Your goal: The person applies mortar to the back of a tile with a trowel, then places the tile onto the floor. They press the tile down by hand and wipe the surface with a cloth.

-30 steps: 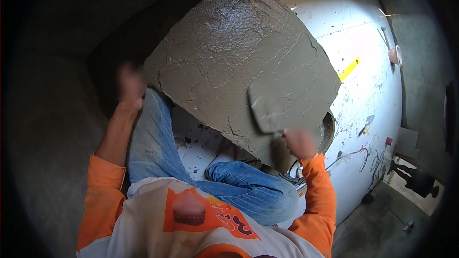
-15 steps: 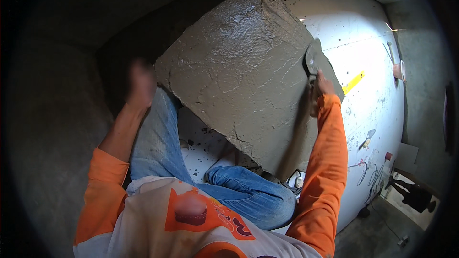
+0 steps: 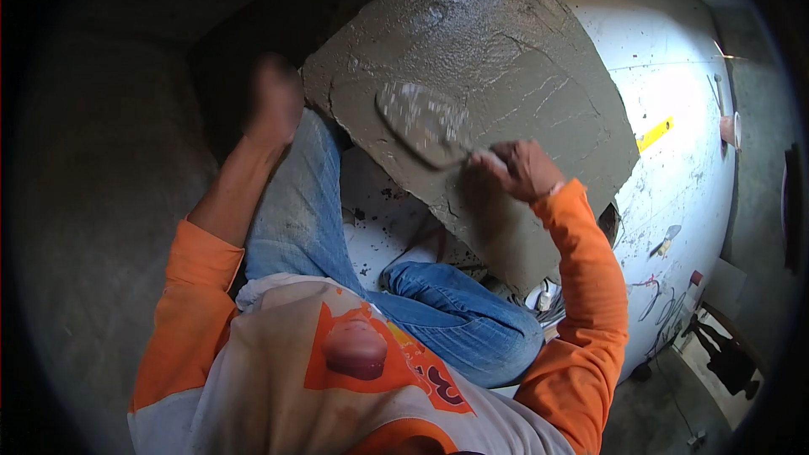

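A large, rough-edged slab (image 3: 548, 109) coated with wet grey mortar fills the upper middle in front of me, over my bent legs. My right hand (image 3: 518, 168) grips the handle of a trowel (image 3: 421, 118), whose blade, speckled with shine, lies over the slab's near left part. My left hand (image 3: 275, 101) is beside the slab's left corner; its fingers are blurred, so I cannot tell whether they hold that edge. My jeans-clad knee (image 3: 295, 202) sits just below that corner.
A white board (image 3: 683, 177) behind the slab carries a yellow level (image 3: 656, 133), a small trowel (image 3: 666, 240), a container (image 3: 730, 128) and tangled cables (image 3: 661, 307). A grey wall (image 3: 750, 101) borders it. A dark figure of a person (image 3: 725, 354) shows at the lower right.
The trowel went from the slab's lower right up to its right edge, then swept left to the near left part with my right hand. The whole view has shifted slightly.
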Action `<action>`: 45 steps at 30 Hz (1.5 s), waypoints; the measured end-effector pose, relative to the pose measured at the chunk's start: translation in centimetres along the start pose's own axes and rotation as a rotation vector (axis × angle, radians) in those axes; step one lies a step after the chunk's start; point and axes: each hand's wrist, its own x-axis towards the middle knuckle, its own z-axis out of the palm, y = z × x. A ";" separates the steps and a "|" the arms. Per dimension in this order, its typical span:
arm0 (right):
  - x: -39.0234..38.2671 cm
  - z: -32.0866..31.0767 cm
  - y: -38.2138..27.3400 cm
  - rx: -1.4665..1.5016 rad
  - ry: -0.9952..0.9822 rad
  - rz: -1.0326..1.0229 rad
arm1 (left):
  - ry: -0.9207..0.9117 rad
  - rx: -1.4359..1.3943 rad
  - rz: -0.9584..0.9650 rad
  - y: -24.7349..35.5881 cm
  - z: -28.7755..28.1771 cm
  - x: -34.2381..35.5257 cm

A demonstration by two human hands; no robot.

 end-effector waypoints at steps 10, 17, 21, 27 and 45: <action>-16.7 -0.3 3.6 -0.171 -0.320 0.204 | -0.040 -0.016 -0.015 -0.5 -1.1 0.9; -17.6 1.0 6.9 -0.067 -0.214 0.293 | -0.051 -0.034 0.002 -1.5 1.3 0.4; -17.7 1.3 7.6 -0.089 -0.177 0.278 | -0.028 -0.014 -0.007 -1.8 2.5 -0.4; -24.3 0.9 9.3 -0.050 -0.087 0.385 | -0.013 0.008 0.020 -1.4 3.5 -0.5; -28.7 -3.9 15.0 0.161 0.825 0.974 | 0.006 0.055 -0.058 -0.5 10.3 -6.5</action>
